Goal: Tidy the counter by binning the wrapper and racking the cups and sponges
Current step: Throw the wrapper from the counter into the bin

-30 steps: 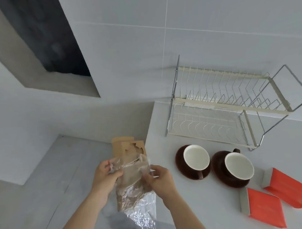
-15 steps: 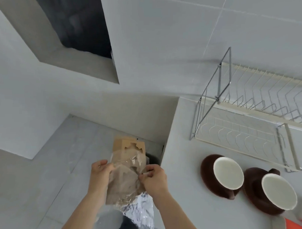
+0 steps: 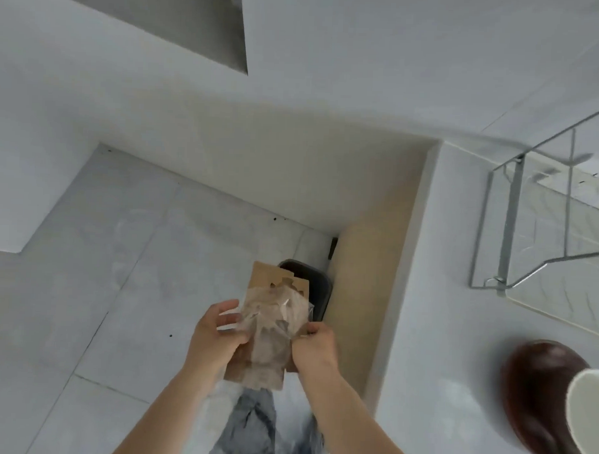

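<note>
Left hand [image 3: 216,339] grips the left edge of the wrapper [image 3: 269,331], fingers curled round it. The wrapper, clear film over brown card, is held over the floor, its far end overlapping the dark bin [image 3: 314,288] standing beside the cabinet side. Right hand [image 3: 316,346] pinches the wrapper's right edge. Since a second ago the view has swung left and the wrapper has travelled off the tabletop [image 3: 457,334] toward the bin; release appears imminent. To the right, one brown cup [image 3: 543,391] remains on the tabletop near the wire rack [image 3: 509,220]; racking is not yet begun.
</note>
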Tool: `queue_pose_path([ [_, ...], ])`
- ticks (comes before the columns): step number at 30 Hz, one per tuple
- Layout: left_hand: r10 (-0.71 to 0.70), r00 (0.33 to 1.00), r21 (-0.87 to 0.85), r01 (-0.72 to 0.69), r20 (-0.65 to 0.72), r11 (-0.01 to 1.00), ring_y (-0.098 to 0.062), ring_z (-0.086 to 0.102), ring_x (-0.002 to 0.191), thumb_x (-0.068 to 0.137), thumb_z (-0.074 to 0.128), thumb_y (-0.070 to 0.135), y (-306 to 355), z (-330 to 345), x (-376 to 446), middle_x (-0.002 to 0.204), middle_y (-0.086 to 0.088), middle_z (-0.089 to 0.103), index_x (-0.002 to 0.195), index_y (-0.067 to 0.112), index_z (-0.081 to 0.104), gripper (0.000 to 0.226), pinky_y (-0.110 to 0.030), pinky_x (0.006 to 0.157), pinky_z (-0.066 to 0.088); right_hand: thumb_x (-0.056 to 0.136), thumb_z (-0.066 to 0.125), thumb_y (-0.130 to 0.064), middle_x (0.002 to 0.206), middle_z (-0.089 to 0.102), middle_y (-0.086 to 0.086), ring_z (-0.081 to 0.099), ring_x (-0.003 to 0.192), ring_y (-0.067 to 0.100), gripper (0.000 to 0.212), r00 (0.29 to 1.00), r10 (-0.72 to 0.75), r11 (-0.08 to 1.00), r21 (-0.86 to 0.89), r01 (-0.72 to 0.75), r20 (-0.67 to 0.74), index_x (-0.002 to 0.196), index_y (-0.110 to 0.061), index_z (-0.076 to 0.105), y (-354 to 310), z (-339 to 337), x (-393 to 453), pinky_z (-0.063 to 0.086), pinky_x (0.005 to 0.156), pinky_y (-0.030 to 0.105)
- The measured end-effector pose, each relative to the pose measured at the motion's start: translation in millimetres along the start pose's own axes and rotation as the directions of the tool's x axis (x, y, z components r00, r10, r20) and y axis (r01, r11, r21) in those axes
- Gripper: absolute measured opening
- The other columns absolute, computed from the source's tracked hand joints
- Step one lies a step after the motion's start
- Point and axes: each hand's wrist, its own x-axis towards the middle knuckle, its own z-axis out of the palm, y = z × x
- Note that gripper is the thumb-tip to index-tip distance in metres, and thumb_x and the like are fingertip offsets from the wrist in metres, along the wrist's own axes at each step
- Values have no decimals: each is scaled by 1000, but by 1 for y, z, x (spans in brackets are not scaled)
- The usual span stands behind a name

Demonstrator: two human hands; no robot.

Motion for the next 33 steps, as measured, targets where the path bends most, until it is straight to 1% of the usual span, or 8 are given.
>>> queue_pose_path([
  [4,-53,998,47,52,15,998,-23,69,81,78,72,-4,-33,17,55,107,3,68,104,25,62,40,-34,62,54,81,57,-9,99,64,8,66,87,31,20,992,88,993,-67,-94,-92,100,-15,57,9,20,51,60,74,37],
  [9,-72,996,238,59,48,969,-19,69,88,80,73,17,-84,42,122,105,11,68,89,33,63,21,-45,81,59,84,65,-16,108,66,10,62,82,27,28,960,233,960,-122,-253,-158,111,-12,61,31,45,120,40,48,20],
  [15,-117,972,244,66,204,968,-17,69,84,85,60,14,-132,74,179,101,10,69,110,31,66,31,-39,75,59,81,74,-17,121,65,15,68,99,33,45,923,277,924,-189,-332,-268,122,-6,58,49,67,195,53,65,31],
  [19,-78,949,302,-19,306,953,-4,62,89,73,64,-6,-147,92,206,107,13,62,102,39,62,54,-22,66,55,83,74,-19,128,61,17,63,111,35,50,926,225,929,-218,-298,-304,125,-5,52,51,75,238,48,75,31],
  [22,-49,957,352,-57,286,934,-17,68,83,75,66,-6,-153,101,230,96,14,61,87,47,55,55,-35,71,60,84,71,-23,122,66,12,64,108,32,40,948,181,947,-214,-239,-261,120,-10,60,53,83,266,49,79,30],
  [27,43,960,542,-193,276,818,-21,60,111,88,65,19,-179,118,274,134,-1,53,130,26,54,44,-32,90,49,92,62,-28,123,62,9,60,108,30,36,980,77,966,-230,-119,-181,125,-15,54,52,90,299,46,85,31],
  [30,137,953,654,-286,270,701,-28,51,125,93,60,28,-191,131,291,146,-5,41,133,23,50,42,-40,98,47,95,56,-31,147,46,12,45,133,31,56,987,-46,922,-386,-17,-153,146,-14,40,56,95,311,39,107,38],
  [33,199,945,741,-328,260,586,-33,38,137,95,55,28,-192,144,291,161,-8,23,135,23,46,41,-49,106,42,95,55,-28,145,45,11,43,132,28,57,943,-236,847,-526,80,-237,148,-16,38,60,96,311,38,107,40],
])
